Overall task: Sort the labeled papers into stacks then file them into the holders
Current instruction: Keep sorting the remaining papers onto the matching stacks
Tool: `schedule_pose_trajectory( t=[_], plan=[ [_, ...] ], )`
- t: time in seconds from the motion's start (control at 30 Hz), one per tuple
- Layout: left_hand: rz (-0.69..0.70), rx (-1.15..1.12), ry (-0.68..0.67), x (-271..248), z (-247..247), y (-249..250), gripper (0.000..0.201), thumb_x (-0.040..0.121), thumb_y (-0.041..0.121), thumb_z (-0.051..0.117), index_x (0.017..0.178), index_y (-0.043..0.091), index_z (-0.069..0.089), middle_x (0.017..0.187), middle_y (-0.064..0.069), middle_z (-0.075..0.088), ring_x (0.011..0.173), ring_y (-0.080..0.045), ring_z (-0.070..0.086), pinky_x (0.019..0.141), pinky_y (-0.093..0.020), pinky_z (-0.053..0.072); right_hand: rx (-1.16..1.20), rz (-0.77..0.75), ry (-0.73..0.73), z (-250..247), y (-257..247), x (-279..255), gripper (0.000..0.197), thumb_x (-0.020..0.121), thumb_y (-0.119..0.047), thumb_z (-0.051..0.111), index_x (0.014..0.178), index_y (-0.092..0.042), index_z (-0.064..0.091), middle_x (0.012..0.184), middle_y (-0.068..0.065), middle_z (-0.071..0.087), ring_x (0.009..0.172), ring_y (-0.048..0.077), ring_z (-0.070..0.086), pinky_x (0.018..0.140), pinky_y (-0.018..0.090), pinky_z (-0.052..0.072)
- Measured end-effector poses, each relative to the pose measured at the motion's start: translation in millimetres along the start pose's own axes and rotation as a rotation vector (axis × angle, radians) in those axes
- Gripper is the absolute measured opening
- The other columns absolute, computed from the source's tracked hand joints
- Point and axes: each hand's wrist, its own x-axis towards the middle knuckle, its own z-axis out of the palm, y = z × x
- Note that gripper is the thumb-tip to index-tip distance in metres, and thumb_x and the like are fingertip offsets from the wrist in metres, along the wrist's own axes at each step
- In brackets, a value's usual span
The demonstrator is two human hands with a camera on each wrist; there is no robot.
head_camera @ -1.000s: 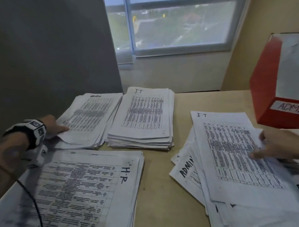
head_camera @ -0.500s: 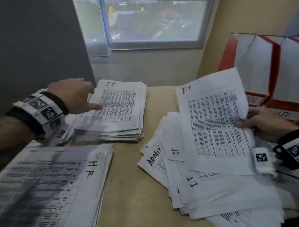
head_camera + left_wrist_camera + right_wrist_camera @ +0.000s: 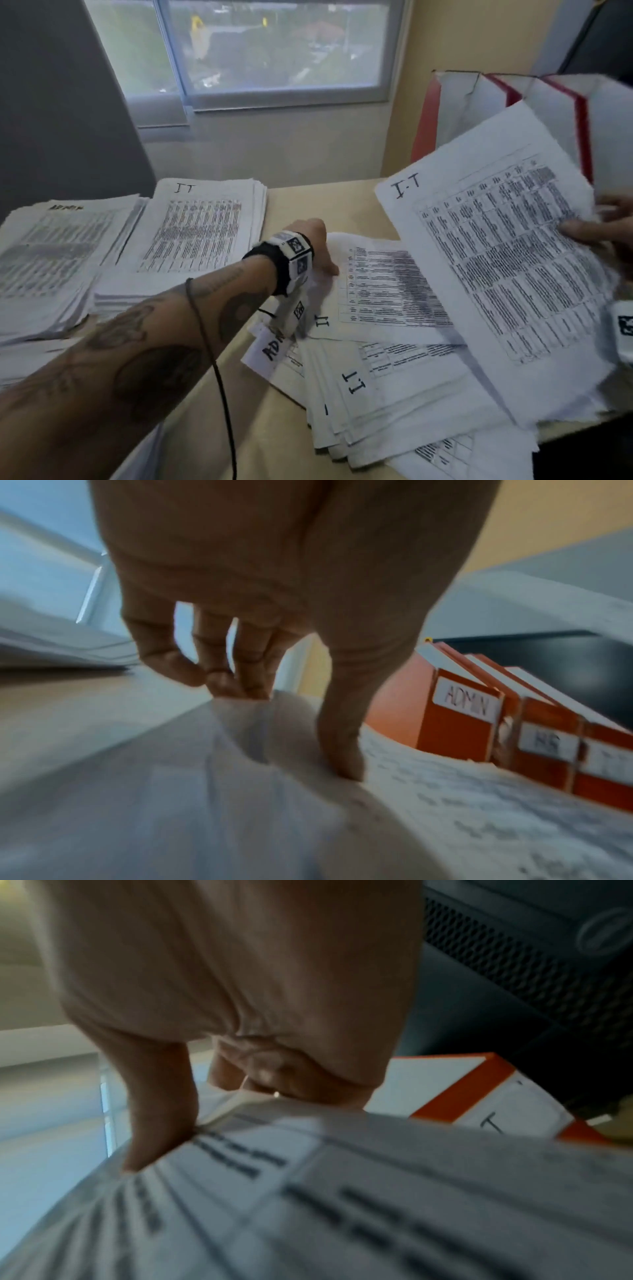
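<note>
On the right of the table lies a loose pile of labeled papers [image 3: 394,387]. My right hand [image 3: 592,228] holds one sheet marked "I.T" [image 3: 496,267] tilted up above the pile, thumb on top [image 3: 154,1137] and fingers beneath. My left hand [image 3: 329,263] has crossed over to the pile's top sheet, marked "IT" [image 3: 387,287]. It pinches that sheet's far-left edge, thumb [image 3: 342,764] on the paper and fingers [image 3: 222,674] curled at the edge. Sorted ADMIN [image 3: 58,246] and IT [image 3: 202,229] stacks lie at the left. Red and white holders [image 3: 479,113] stand at the back right.
The holders carry labels ADMIN [image 3: 462,704] and HR [image 3: 548,739], with a third beside them. My left forearm hides most of a third stack at the near left. A bare strip of table [image 3: 291,202] runs between the stacks and the pile. A window is behind.
My left hand has left the sorted stacks and swung right onto the loose pile. My right hand has raised the "I.T" sheet higher and further right.
</note>
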Motion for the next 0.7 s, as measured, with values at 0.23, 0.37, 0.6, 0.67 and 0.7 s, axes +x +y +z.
schedule_pose_trajectory(
  t=[0.23, 0.37, 0.6, 0.67, 0.7],
  plan=[
    [-0.030, -0.340, 0.217, -2, -21, -23, 0.035, 0.082, 0.048, 0.085, 0.082, 0.014, 0.077, 0.084, -0.005, 0.075, 0.081, -0.024, 0.071, 0.075, -0.033, 0.060, -0.585, -0.131, -0.326, 12, -55, 2, 0.040, 0.058, -0.022, 0.102, 0.077, -0.051, 0.081, 0.073, -0.011, 0.078, 0.071, 0.005, 0.073, 0.067, 0.012, 0.054],
    [0.192, -0.353, 0.323, -21, -37, -22, 0.022, 0.091, 0.041, 0.077, 0.077, 0.024, 0.073, 0.075, 0.005, 0.063, 0.073, -0.016, 0.057, 0.077, -0.029, 0.047, -0.848, -0.189, -0.373, 50, -79, 16, 0.024, 0.072, -0.032, 0.092, 0.092, -0.042, 0.081, 0.090, -0.017, 0.079, 0.088, 0.009, 0.073, 0.097, 0.047, 0.055],
    [0.557, -0.974, 0.059, -57, -41, -12, 0.016, 0.104, -0.003, 0.054, 0.114, -0.002, 0.066, 0.081, 0.000, 0.076, 0.071, -0.016, 0.072, 0.068, -0.033, 0.062, -0.641, -0.282, -0.347, 120, -111, 14, 0.020, 0.085, -0.026, 0.085, 0.103, -0.020, 0.081, 0.100, -0.012, 0.077, 0.085, 0.012, 0.068, 0.070, 0.026, 0.043],
    [0.581, -1.047, 0.045, -64, -47, -12, 0.025, 0.103, -0.003, 0.056, 0.126, -0.003, 0.064, 0.099, -0.009, 0.079, 0.087, -0.023, 0.077, 0.074, -0.038, 0.065, -0.634, -0.314, -0.362, 126, -116, 10, 0.011, 0.083, -0.029, 0.086, 0.090, -0.029, 0.078, 0.080, -0.011, 0.077, 0.078, 0.010, 0.070, 0.068, 0.026, 0.043],
    [0.566, -1.066, 0.054, -66, -51, -13, 0.029, 0.102, -0.001, 0.059, 0.131, -0.002, 0.063, 0.107, -0.014, 0.078, 0.093, -0.026, 0.077, 0.077, -0.040, 0.065, -0.629, -0.323, -0.363, 125, -118, 9, 0.013, 0.081, -0.029, 0.087, 0.086, -0.032, 0.076, 0.077, -0.009, 0.078, 0.076, 0.009, 0.071, 0.068, 0.027, 0.044]
  ],
)
